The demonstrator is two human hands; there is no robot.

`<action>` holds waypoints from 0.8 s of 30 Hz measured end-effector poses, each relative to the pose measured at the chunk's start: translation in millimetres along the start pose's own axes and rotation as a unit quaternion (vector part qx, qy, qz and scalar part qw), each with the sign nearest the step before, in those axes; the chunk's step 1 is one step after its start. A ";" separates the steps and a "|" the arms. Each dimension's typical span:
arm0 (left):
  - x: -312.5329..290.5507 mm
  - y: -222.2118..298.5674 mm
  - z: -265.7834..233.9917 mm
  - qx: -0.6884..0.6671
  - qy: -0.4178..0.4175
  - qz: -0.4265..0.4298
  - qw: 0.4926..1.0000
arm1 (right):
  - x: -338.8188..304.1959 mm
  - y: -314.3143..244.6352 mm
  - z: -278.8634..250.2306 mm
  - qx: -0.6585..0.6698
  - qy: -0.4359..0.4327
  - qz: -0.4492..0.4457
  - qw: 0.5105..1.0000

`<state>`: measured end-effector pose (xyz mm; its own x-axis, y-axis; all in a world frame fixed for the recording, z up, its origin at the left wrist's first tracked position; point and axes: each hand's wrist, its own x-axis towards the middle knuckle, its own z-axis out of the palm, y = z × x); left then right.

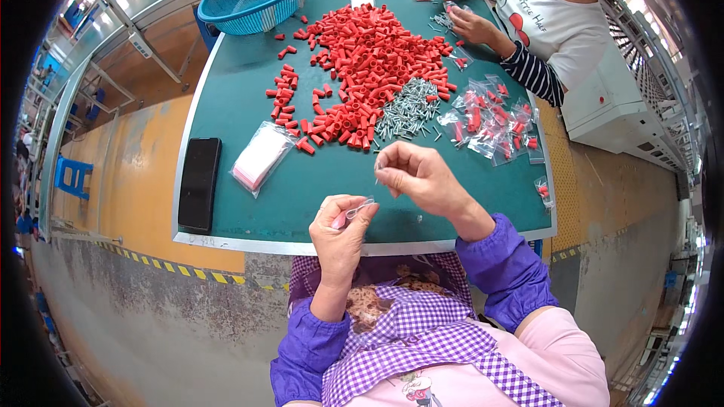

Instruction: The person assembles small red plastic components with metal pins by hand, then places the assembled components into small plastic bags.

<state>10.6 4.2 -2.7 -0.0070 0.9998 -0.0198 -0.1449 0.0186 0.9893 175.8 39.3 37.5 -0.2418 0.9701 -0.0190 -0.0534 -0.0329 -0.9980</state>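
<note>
A small clear plastic bag (365, 207) is being pinched between the thumb and fingers of the left hand (339, 231). At one o'clock from it, what appears to be a silver screw (377, 175) is being pinched by the right hand (422, 179); this bag is judged unfinished. Loose screws (407, 111) are being kept heaped at twelve o'clock from the right hand, backed by a far larger mound of red plastic caps (377, 53). At two o'clock, filled bags (490, 124) are being collected, seemingly done. Judging by the loose parts, most bagging is being left outstanding.
</note>
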 end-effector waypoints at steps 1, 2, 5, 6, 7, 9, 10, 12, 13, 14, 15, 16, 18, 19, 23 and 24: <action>0.2 -0.3 0.3 0.014 0.000 0.014 1.000 | -1.9 -2.5 3.2 0.006 -0.008 -0.005 1.000; 0.7 -0.1 0.7 0.012 -0.002 0.015 1.000 | -1.6 -2.9 0.9 0.004 -0.007 -0.007 1.000; 0.5 -1.3 -4.0 0.032 -0.009 0.029 0.999 | 3.0 7.2 -17.7 0.010 0.097 -0.031 0.995; 0.1 -3.4 -5.1 0.035 -0.006 0.031 0.999 | 2.4 8.1 -27.9 -0.019 0.122 -0.005 0.992; -0.1 -4.8 -5.8 0.038 -0.003 0.033 0.999 | 3.3 13.3 -35.4 0.012 0.118 0.008 0.993; -0.8 -6.1 -6.1 0.024 -0.001 0.023 0.999 | 2.9 18.2 -39.2 0.070 0.110 0.035 0.991; -1.1 -6.7 -5.7 0.013 0.003 0.011 1.000 | 2.3 20.7 -36.5 0.097 0.104 0.049 0.989; -1.6 -6.8 -6.3 0.005 0.012 -0.002 1.000 | 0.9 15.6 -25.4 0.109 0.083 0.054 0.989; -0.3 -6.5 -3.0 0.018 0.007 0.015 1.000 | -1.2 10.2 -19.1 0.099 0.078 0.036 0.991; 1.2 -5.9 -1.0 0.032 0.002 0.032 0.999 | -2.8 6.8 -13.1 0.088 0.072 0.018 0.993; 1.7 -4.8 -0.2 0.033 0.005 0.031 0.999 | -4.9 6.8 -7.9 0.068 0.064 -0.007 0.996; 1.7 -3.4 0.2 0.026 0.004 0.025 0.999 | -7.2 7.2 -0.1 0.070 0.061 -0.006 0.996; 3.5 -3.8 0.1 0.017 0.005 0.020 1.000 | -8.9 5.9 11.6 -0.046 0.043 -0.081 0.995; 4.4 -5.8 -0.5 0.027 0.010 0.029 0.999 | -8.4 3.5 12.5 -0.128 0.018 -0.113 0.985; 5.9 -2.5 -3.0 0.077 0.003 0.074 0.994 | -9.5 -7.1 22.5 -0.282 -0.025 -0.180 0.942; 6.1 -2.3 -3.9 0.076 0.005 0.074 0.994 | -8.8 -9.7 23.3 -0.283 -0.027 -0.180 0.942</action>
<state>7.0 10.2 -5.7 -0.0272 0.9914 0.1278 0.0103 -0.1276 0.9918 155.8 25.5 48.8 -0.3571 0.8794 0.3149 0.3792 0.4446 -0.8115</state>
